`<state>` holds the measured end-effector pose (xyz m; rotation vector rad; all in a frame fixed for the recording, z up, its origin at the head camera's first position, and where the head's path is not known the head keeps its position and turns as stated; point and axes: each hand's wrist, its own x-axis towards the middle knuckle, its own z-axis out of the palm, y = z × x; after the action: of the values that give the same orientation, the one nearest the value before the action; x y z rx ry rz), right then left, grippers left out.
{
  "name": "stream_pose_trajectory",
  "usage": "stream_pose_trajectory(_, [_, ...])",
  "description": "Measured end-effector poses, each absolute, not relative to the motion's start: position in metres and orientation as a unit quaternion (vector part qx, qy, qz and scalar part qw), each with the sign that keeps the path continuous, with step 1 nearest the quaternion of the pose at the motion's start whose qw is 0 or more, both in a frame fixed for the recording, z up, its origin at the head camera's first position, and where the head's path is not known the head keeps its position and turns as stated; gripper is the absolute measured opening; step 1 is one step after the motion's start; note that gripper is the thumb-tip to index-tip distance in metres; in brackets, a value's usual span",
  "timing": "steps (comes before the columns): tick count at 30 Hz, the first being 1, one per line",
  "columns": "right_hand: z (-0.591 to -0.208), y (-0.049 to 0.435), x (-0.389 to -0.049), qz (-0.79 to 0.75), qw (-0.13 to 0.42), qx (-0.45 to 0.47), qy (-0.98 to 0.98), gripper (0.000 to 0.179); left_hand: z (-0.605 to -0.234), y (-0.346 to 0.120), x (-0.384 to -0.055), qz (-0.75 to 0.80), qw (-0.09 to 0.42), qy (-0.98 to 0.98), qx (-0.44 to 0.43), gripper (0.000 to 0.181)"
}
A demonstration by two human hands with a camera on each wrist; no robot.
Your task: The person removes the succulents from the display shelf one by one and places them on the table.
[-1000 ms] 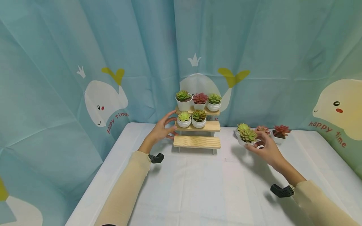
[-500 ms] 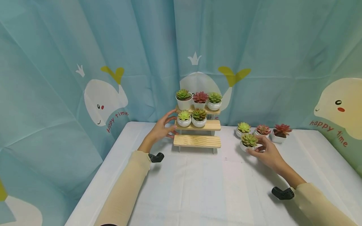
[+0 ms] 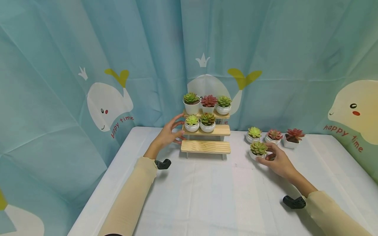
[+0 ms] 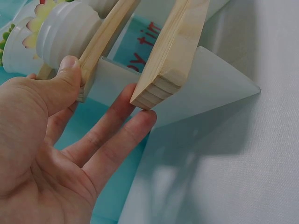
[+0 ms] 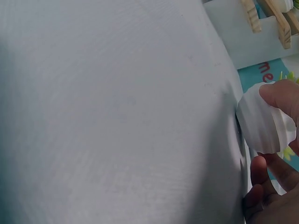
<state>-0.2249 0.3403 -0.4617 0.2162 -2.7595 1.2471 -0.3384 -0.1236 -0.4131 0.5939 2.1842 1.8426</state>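
Observation:
My left hand [image 3: 167, 135] is at the left side of a three-tier wooden plant stand [image 3: 205, 147]. In the left wrist view its thumb touches the middle shelf's end [image 4: 88, 77], and two straight, spread fingertips [image 4: 145, 122] touch the lowest shelf's end. On the right, my right hand [image 3: 279, 159] pinches a green succulent [image 3: 258, 148] in a round white pot [image 5: 261, 119] between thumb and fingers. That pot is upright, close over the tablecloth, just in front of a yellow-green potted succulent [image 3: 254, 133].
Several potted succulents stand on the upper shelf [image 3: 227, 116] and middle shelf [image 3: 221, 130]. Behind my right hand are a pink potted succulent [image 3: 274, 135] and a red one [image 3: 293, 137]. A pale cloth covers the table [image 3: 212, 196]; a blue whale-print curtain [image 3: 159, 65] hangs behind.
My right hand has brought the green succulent down and toward me, from overlapping the yellow-green one to in front of it, then slightly left. The left hand stays at the stand.

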Motion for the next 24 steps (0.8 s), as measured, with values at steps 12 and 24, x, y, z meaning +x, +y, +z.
stream_pose_trajectory(12, [-0.4634,0.3414,-0.225,0.423,0.04,0.067,-0.903,0.068,-0.413,-0.1233,-0.338,0.628,0.111,0.743,0.2,0.076])
stream_pose_trajectory(24, [-0.4648,0.3445,-0.2267,0.426,0.022,0.059,-0.903,0.068,-0.4134,-0.1237,-0.3388,0.63,0.114,0.741,0.203,0.076])
